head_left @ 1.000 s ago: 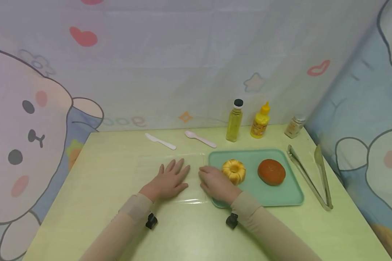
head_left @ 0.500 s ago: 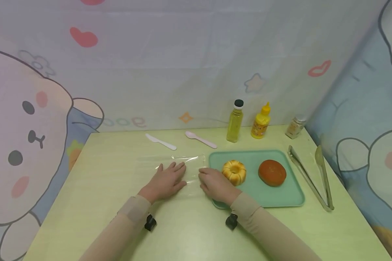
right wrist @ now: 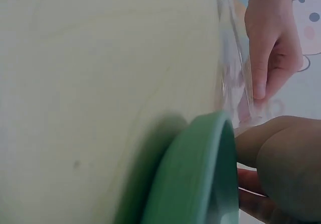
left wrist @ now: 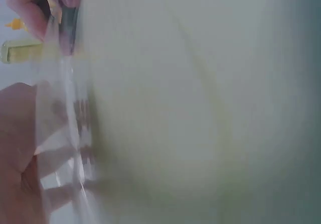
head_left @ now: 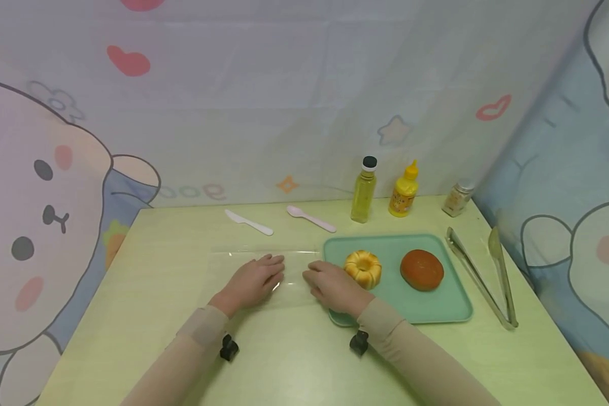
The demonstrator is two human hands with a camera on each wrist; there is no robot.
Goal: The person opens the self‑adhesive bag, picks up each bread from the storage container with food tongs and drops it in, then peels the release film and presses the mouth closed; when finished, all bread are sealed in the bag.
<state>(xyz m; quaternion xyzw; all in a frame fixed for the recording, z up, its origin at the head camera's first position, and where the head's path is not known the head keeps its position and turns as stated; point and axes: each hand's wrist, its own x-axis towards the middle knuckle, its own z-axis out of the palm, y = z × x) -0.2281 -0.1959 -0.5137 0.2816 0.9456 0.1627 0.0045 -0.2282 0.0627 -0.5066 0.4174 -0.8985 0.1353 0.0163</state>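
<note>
On the tabletop point(head_left: 284, 355), just left of the green tray point(head_left: 403, 310), lies the one piece of clear film point(head_left: 294, 285); whether it's a sheet or a bag, I can't tell. My left hand point(head_left: 251, 282) rests against it, fingers loosely extended, with no grip I can make out. My right hand point(head_left: 337, 287) reaches across the tray's left edge, its fingers curled and, as far as I can judge, pinching the film's right end. To handle it well, I'd hold that pinch steady, use only light pressure on the left, since thin film likely creases and clings, and mind the tray rim under my right wrist. Counting up: one tray bearing two breads, a ring bun point(head_left: 363, 280) and a brown bun point(head_left: 422, 270); two bottles, oil bottle point(head_left: 362, 197) and yellow squeeze bottle point(head_left: 403, 194); one jar point(head_left: 458, 198); one knife point(head_left: 248, 221); one spoon point(head_left: 311, 218); one pair of tongs point(head_left: 480, 279).
</note>
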